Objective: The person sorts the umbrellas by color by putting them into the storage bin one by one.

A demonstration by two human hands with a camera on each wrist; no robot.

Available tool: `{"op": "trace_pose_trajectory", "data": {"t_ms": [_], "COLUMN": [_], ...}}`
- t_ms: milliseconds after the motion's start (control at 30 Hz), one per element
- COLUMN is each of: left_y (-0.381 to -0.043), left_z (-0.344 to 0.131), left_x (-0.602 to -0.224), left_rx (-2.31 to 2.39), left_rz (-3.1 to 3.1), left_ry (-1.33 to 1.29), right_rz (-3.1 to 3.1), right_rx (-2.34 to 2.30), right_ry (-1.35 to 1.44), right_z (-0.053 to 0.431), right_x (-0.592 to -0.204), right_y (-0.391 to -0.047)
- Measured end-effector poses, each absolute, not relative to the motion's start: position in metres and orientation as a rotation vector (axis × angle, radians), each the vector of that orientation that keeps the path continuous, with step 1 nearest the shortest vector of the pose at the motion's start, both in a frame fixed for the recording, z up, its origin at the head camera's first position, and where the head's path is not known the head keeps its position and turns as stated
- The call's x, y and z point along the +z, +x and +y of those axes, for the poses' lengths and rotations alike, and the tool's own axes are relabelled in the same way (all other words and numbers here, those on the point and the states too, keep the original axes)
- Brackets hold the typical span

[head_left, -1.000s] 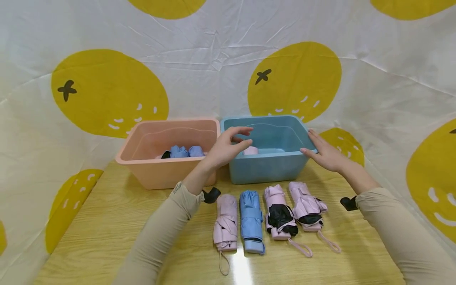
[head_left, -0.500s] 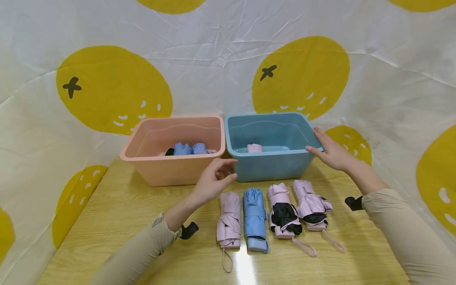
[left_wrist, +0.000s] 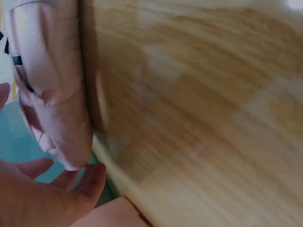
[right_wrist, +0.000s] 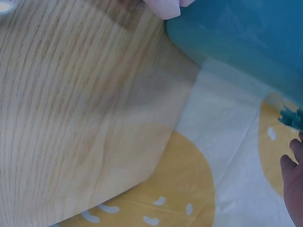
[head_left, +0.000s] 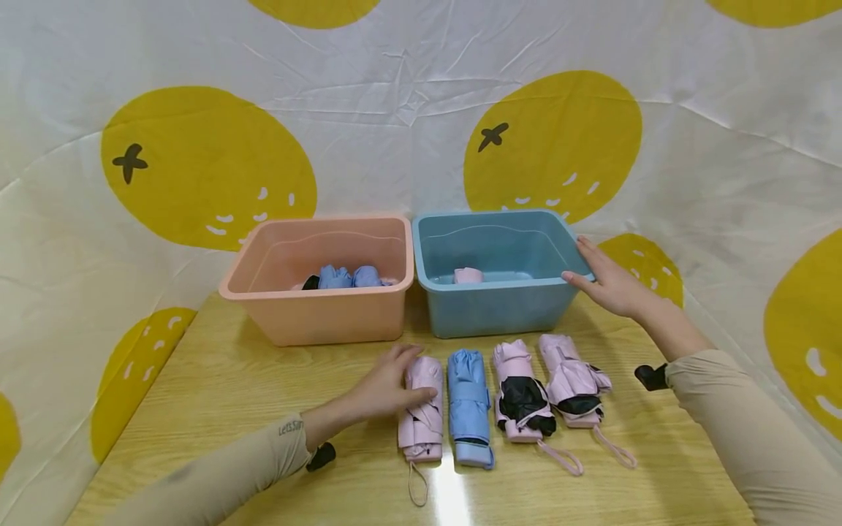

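Note:
My left hand [head_left: 388,387] is at the leftmost pink folding umbrella [head_left: 423,424], its thumb over the top side and its fingers near the far end. In the left wrist view the fingers curve loosely beside the tip of that umbrella [left_wrist: 57,94]; a firm grip does not show. To its right lie a blue folding umbrella [head_left: 469,405] and two pink ones with black parts, one nearer [head_left: 522,398] and one at the far right [head_left: 572,380]. My right hand [head_left: 608,281] rests on the right rim of the blue bin [head_left: 496,310], fingers fairly straight.
A peach bin [head_left: 329,321] stands left of the blue bin, with blue umbrellas [head_left: 335,277] inside. One pink umbrella [head_left: 468,275] shows in the blue bin. Behind the wooden table [head_left: 263,409] hangs a white cloth [head_left: 368,146] with yellow fruit shapes.
My left hand has come back from above the blue bin, down and toward me to the leftmost pink umbrella. The right hand has stayed on the blue bin's rim.

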State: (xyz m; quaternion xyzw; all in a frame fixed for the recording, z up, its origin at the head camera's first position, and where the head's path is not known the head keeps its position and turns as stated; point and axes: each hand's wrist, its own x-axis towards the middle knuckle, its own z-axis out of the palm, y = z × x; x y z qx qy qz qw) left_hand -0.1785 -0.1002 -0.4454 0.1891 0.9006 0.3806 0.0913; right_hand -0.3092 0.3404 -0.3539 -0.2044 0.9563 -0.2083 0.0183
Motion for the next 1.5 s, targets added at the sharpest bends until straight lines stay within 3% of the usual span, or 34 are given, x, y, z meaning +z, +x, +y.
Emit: {"op": "trace_pose_trajectory", "data": {"t_ms": [1500], "left_y": [-0.172], "left_z": [-0.086], "left_x": [-0.451], "left_rx": [1.563], "left_rz": [2.559], "left_ry": [0.434], "right_rz": [2.978], "right_rx": [-0.653], "right_ry": [-0.638], "right_z": [0.338], "right_x": [-0.353], "right_y": [-0.305]}}
